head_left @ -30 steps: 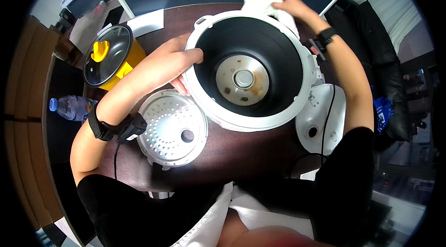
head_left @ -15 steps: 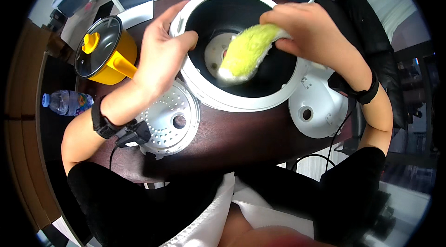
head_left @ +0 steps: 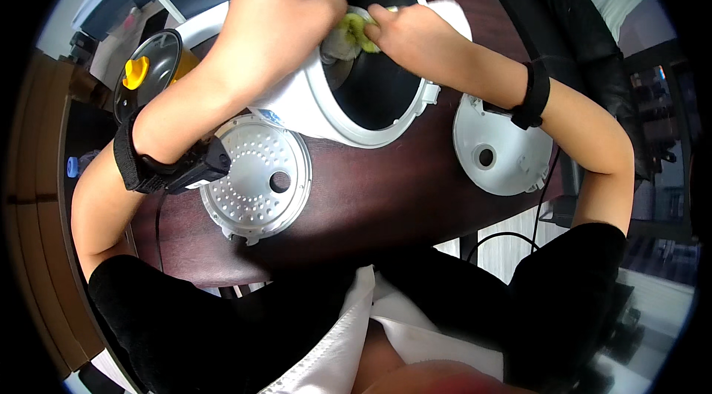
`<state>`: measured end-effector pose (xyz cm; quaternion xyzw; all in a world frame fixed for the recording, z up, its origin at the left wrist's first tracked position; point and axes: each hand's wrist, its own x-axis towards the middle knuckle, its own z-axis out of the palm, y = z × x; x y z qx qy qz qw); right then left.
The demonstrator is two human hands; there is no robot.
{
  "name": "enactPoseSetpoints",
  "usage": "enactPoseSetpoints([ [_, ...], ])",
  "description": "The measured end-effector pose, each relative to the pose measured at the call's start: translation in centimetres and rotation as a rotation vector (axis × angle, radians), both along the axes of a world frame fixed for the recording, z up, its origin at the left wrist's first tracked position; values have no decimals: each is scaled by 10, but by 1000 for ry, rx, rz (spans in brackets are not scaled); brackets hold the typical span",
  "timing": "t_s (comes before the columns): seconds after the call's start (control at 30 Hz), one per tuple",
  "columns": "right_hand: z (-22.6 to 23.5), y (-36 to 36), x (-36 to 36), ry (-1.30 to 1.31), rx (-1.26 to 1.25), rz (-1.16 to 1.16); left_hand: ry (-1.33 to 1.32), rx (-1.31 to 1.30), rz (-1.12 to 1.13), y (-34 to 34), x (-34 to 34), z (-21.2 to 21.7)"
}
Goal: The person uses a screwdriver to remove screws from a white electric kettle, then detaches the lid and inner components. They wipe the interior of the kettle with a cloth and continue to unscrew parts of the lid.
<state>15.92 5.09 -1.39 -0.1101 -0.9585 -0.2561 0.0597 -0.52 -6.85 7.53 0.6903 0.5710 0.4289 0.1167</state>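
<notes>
A white rice cooker body stands tilted on the dark table, its dark inner chamber facing toward me. My left hand is closed on the cooker's left rim, with the thumb reaching over the opening. Inside the mouth, my right hand pinches a fluffy yellow-green and white cloth against the inner wall and floor on the left. Part of the cloth is hidden behind my fingers.
On the brown table lie a silver dimpled plate with a hole, at left, and a white round lid part at right. A yellow pot with a glass lid stands behind my left arm. A bottle's blue cap shows farther left.
The cooker body has tipped and turned, so its side now shows. My left hand has moved up along the rim. My right hand has brought the cloth deeper and farther left inside.
</notes>
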Motion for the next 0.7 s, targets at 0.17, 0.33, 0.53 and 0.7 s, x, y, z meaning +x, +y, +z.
enactPoseSetpoints([
  [0.17, -9, -29, 4, -183, -920, -70, 27, -10, -68, -2, 10, 1],
  [0.33, 23, -41, -13, 107, -1731, -59, 2, -55, -42, 9, -3, -8],
  [0.53, 17, -18, 24, 112, -166, -110, 128, 85, -45, -7, 6, -9],
  [0.7, -23, -51, 7, -96, -503, -55, 110, 154, -241, 6, -2, -27],
])
